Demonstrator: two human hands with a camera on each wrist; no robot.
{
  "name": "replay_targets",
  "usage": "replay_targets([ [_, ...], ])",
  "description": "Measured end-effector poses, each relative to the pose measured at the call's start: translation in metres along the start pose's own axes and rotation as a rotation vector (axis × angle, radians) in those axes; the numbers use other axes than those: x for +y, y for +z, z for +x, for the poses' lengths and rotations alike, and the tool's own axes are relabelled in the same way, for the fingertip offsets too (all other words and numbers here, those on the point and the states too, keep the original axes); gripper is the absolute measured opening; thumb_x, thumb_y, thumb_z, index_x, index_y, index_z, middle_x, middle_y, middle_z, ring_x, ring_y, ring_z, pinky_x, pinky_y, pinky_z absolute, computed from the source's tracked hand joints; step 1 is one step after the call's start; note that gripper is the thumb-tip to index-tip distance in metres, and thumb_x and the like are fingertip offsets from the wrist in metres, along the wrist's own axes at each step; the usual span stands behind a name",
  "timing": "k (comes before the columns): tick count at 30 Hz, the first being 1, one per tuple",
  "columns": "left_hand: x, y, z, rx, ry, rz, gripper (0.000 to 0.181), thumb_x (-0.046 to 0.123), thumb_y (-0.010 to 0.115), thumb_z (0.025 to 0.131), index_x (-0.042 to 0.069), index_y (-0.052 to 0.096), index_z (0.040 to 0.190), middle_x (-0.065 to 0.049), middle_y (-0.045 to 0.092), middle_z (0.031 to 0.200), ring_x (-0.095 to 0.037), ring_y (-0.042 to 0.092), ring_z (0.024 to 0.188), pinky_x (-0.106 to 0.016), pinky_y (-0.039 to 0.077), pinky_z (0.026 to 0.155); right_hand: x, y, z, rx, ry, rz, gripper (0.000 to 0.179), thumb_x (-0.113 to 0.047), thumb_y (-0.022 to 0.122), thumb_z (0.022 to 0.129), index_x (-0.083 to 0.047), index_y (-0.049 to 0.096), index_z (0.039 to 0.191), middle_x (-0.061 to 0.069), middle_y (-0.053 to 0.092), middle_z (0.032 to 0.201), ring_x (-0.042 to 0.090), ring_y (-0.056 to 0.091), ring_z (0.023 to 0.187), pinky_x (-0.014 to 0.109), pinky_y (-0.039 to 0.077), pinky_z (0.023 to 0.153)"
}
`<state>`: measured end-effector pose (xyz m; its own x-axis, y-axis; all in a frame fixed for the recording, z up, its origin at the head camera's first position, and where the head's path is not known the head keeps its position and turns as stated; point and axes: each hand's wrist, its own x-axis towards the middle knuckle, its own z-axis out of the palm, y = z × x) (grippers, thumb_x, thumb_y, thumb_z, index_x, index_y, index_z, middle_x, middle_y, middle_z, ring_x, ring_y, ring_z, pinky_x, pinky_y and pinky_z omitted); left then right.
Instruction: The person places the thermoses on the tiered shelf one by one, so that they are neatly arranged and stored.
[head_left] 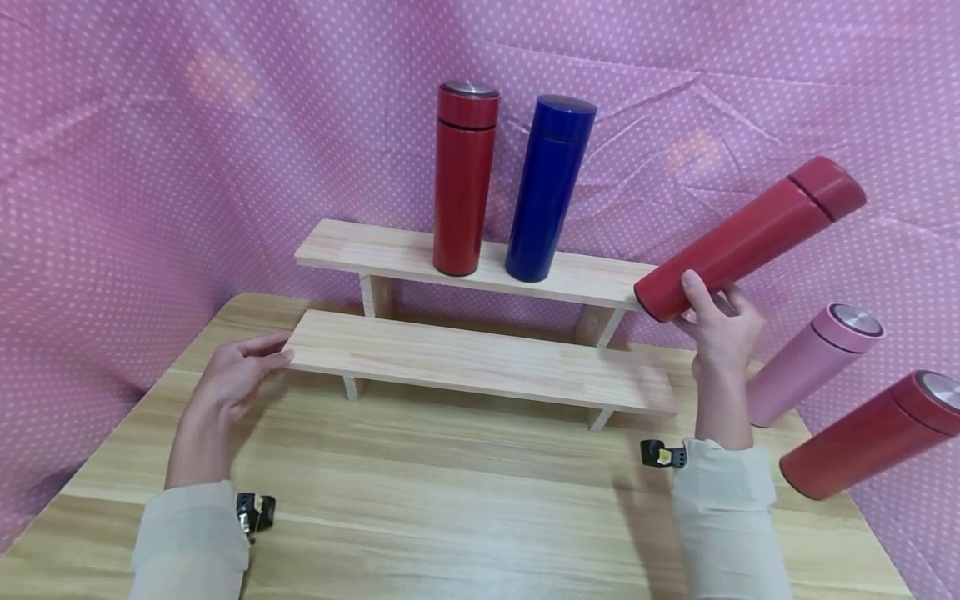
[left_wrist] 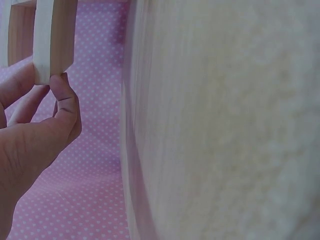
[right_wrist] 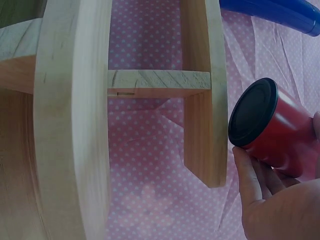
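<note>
My right hand (head_left: 723, 329) grips a red thermos flask (head_left: 750, 237) near its base. The flask is tilted, its lid toward the upper right, and its black bottom (right_wrist: 254, 112) faces the end of the upper shelf in the right wrist view. My left hand (head_left: 232, 375) pinches the left end of the lower board of a two-step wooden shelf (head_left: 480, 360), thumb and fingers on its edge. On the upper board (head_left: 360, 246) stand another red flask (head_left: 465, 183) and a blue flask (head_left: 551, 192), both upright.
At the right of the wooden table (head_left: 420, 500) stand a pink flask (head_left: 810, 367) and a further red flask (head_left: 870, 437). A pink dotted cloth (head_left: 225, 167) hangs behind and beside the table. Both forearms carry small black wrist devices (head_left: 255, 512).
</note>
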<state>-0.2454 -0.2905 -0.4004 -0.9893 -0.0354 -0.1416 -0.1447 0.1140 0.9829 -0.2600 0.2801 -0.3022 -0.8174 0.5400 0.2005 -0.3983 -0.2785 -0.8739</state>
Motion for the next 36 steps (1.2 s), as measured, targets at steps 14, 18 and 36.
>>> replay_targets([
  [14, -0.001, -0.001, 0.002, -0.006, -0.002, -0.020, 0.066, 0.014, 0.068, 0.099, -0.006, 0.035, 0.152, -0.004, 0.045, 0.132, -0.002, 0.053, 0.104, -0.016, 0.050, 0.094, 0.009, 0.020, 0.003, -0.061, -0.049, -0.055, 0.046, -0.008, 0.087, 0.080, -0.001, 0.071, 0.122, 0.015, 0.069, 0.107, 0.023, 0.070, 0.093, 0.033, 0.062, 0.067],
  [18, -0.001, -0.001, 0.001, -0.007, 0.000, -0.053, 0.066, 0.012, 0.069, 0.098, -0.008, 0.035, 0.151, -0.004, 0.046, 0.131, -0.002, 0.055, 0.102, -0.017, 0.051, 0.094, 0.013, 0.025, 0.005, -0.089, -0.075, -0.034, 0.041, -0.005, 0.086, 0.080, -0.001, 0.072, 0.119, 0.015, 0.070, 0.106, 0.025, 0.070, 0.096, 0.033, 0.063, 0.068],
  [36, -0.001, 0.000, 0.001, 0.010, -0.004, -0.022, 0.067, 0.014, 0.069, 0.098, -0.006, 0.035, 0.152, -0.010, 0.042, 0.140, -0.001, 0.054, 0.104, -0.018, 0.049, 0.097, 0.017, 0.040, 0.012, -0.157, -0.062, -0.086, 0.045, -0.009, 0.086, 0.081, -0.001, 0.070, 0.123, 0.017, 0.069, 0.110, 0.023, 0.070, 0.100, 0.031, 0.062, 0.072],
])
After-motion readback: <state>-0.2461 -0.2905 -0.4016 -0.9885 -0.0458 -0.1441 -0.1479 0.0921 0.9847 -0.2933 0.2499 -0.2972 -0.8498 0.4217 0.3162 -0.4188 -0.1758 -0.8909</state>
